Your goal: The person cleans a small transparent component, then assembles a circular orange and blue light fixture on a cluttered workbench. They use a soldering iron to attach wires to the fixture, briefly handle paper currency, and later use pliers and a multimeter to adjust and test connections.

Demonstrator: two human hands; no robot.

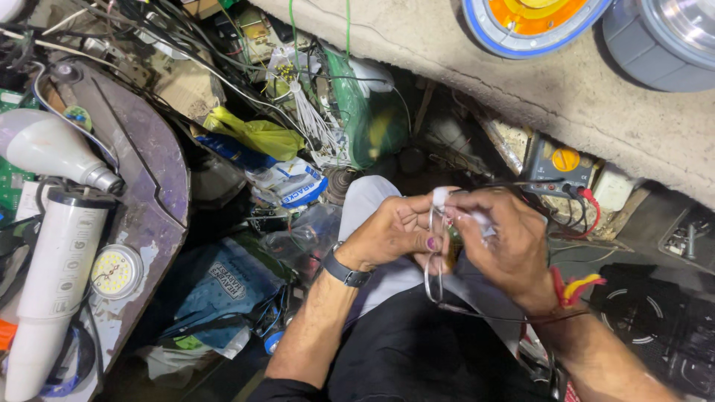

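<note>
Both hands meet above the person's lap: the left hand [391, 232] and the right hand [500, 242] pinch a small white part [441, 197] between their fingertips, thin wires [433, 275] looping down from it. A multimeter [555, 167] lies just beyond, and a white bulb [52, 149] rests on the surface [141, 171] well apart at left.
</note>
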